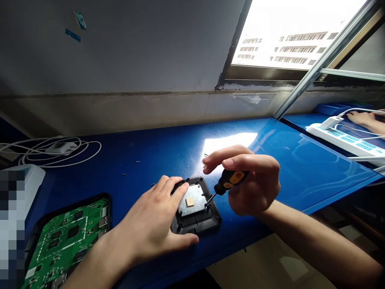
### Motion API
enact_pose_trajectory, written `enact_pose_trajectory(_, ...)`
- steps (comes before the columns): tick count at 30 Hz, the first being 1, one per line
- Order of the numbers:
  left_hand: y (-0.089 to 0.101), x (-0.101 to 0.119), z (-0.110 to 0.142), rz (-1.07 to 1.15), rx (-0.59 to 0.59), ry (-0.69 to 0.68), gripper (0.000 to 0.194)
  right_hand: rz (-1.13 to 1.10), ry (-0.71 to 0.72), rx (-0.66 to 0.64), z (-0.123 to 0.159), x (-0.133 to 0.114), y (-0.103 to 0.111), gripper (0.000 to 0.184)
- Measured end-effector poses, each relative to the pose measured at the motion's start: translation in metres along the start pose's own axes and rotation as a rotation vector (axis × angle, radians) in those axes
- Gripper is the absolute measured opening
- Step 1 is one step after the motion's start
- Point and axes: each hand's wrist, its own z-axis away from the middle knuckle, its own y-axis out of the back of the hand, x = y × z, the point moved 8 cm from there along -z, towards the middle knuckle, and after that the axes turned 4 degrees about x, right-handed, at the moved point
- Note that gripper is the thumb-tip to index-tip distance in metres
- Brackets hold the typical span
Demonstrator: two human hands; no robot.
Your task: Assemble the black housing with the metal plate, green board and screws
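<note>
My right hand (255, 180) is closed around a screwdriver (230, 180) with a black and yellow handle. The shaft slants down to the right edge of a silver metal plate (197, 194), where its tip meets a screw spot. That plate lies inside a black plastic cover (207, 220) and carries a small beige square pad (190, 201). My left hand (159, 212) grips the cover from the left, fingers over its far side and thumb along the near edge. Left of that hand, a green circuit board (69, 237) sits in a black housing, partly hidden by my forearm.
Small loose screws (138, 161) lie on the blue table (168, 148). White cables with an adapter (61, 147) are coiled at the left. Beyond a metal frame post (300, 88) at the right are a white power strip (345, 140) and another person's hand (362, 119).
</note>
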Motion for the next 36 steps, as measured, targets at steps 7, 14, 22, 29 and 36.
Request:
enact_pose_trajectory(7,-0.002,-0.002,0.000,-0.006,0.012,-0.010,0.081,0.097,-0.069,0.020,0.000,0.004,0.002,0.031)
enact_pose_trajectory(14,-0.002,-0.002,-0.001,0.011,0.024,-0.028,0.085,0.127,-0.018,-0.041,0.001,-0.001,-0.001,0.029)
enact_pose_trajectory(22,-0.002,-0.001,0.000,0.037,0.013,-0.025,0.085,0.019,-0.116,-0.065,-0.005,0.009,0.002,0.031)
enact_pose_trajectory(29,0.004,0.004,0.002,0.058,0.086,-0.032,0.079,0.153,-0.011,-0.223,-0.008,0.011,0.001,0.038)
enact_pose_trajectory(36,0.013,0.002,0.009,0.057,0.169,-0.035,0.078,0.050,-0.300,-0.006,0.010,0.038,0.021,0.033)
